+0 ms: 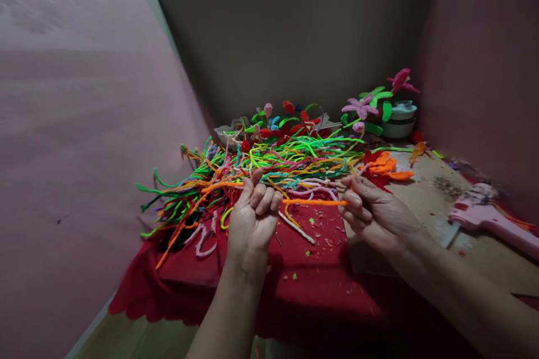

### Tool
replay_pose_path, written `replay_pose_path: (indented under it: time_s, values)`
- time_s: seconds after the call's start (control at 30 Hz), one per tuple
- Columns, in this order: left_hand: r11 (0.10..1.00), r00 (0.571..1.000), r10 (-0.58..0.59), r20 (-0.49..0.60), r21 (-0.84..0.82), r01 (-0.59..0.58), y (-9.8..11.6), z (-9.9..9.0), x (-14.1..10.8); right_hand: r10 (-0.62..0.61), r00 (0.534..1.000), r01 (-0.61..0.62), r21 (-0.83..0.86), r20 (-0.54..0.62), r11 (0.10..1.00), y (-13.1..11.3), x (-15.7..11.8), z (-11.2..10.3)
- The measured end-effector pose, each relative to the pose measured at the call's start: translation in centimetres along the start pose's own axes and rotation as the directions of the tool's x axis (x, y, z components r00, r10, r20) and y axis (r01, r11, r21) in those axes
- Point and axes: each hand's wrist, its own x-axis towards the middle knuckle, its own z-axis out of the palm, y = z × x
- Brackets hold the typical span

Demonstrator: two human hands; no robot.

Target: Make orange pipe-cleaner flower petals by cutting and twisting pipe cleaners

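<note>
An orange pipe cleaner point(314, 202) stretches nearly level between my two hands, above a red cloth. My left hand point(257, 207) is curled round it, and an orange length also runs out to the left of that hand. At the other end my right hand point(364, 207) pinches it between closed fingers. Just behind the hands lies a large tangled pile of coloured pipe cleaners point(303, 151), mostly green, yellow, orange and pink. Orange petals point(384, 165) lie beyond my right hand.
A pink glue gun point(484, 210) rests on a brown board point(425, 196) at the right. Fuzzy flowers and a pale green pot point(399, 123) stand at the back. Small scraps dot the red cloth point(252, 269). Pink walls rise on both sides.
</note>
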Motion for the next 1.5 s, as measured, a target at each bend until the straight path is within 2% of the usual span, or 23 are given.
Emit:
replay_pose_path:
  time_s: [0.23,0.37,0.53,0.67,0.7,0.77,0.83,0.9,0.97,1.03,1.1,1.17,1.3,1.4,1.5]
  values:
    - [0.995,0.995,0.101,0.001,-0.010,-0.101,0.3,-0.7,0.8,-0.008,1.000,0.008,-0.008,0.010,1.000,-0.5,0.1,-0.4]
    - [0.996,0.996,0.083,-0.022,-0.036,-0.084,0.3,-0.9,0.8,-0.024,0.999,0.024,-0.011,-0.032,1.000,-1.1,0.1,-0.4]
    - [0.994,0.994,0.107,0.022,-0.023,-0.107,0.4,-0.9,0.7,-0.040,0.996,0.039,-0.014,-0.085,0.999,-1.9,0.5,-0.2]
    - [0.988,0.990,0.144,0.011,-0.056,-0.143,1.0,-0.6,1.1,-0.119,0.987,0.118,-0.018,-0.104,0.993,-2.0,1.3,-0.7]
    - [0.985,0.988,0.157,0.001,-0.071,-0.157,1.3,-0.5,1.3,-0.153,0.979,0.148,-0.045,-0.132,0.988,-2.0,1.4,-0.9]
    - [0.975,0.981,0.194,-0.025,-0.105,-0.195,1.9,-0.3,1.5,-0.262,0.944,0.219,-0.215,-0.200,0.952,-1.8,1.2,-1.3]
    - [0.964,0.974,0.223,-0.045,-0.135,-0.227,2.5,0.0,1.6,-0.389,0.899,0.262,-0.466,-0.201,0.845,-1.4,0.5,-1.3]
    - [0.957,0.970,0.239,-0.046,-0.155,-0.244,2.8,0.4,1.5,-0.386,0.912,0.246,-0.564,-0.142,0.788,-0.6,-0.4,-0.7]
    - [0.953,0.968,0.251,-0.024,-0.168,-0.251,2.6,0.7,1.3,-0.296,0.955,0.244,-0.651,0.031,0.719,0.4,-1.0,0.3]
    - [0.955,0.969,0.248,0.004,-0.166,-0.244,2.0,0.8,1.0,-0.256,0.958,0.280,-0.599,0.127,0.750,1.6,-1.0,1.5]
    - [0.962,0.972,0.232,0.020,-0.152,-0.227,1.2,0.8,0.6,-0.200,0.969,0.244,-0.464,0.142,0.852,2.5,-0.6,2.8]
    - [0.971,0.979,0.200,0.027,-0.138,-0.195,0.3,0.6,0.3,-0.193,0.966,0.240,-0.323,0.170,0.916,3.1,-0.1,3.8]
    - [0.984,0.988,0.152,0.038,-0.104,-0.147,-0.8,0.1,-0.4,-0.191,0.975,0.205,-0.125,0.113,0.971,3.5,0.6,4.9]
    - [0.992,0.991,0.123,0.051,-0.038,-0.121,-0.8,0.2,-0.4,-0.156,0.982,0.173,-0.157,0.110,0.972,3.5,0.9,4.8]
    - [0.990,0.987,0.113,0.118,0.073,-0.122,-0.3,0.8,0.4,-0.141,0.983,0.168,-0.262,0.118,0.950,3.4,1.5,4.3]
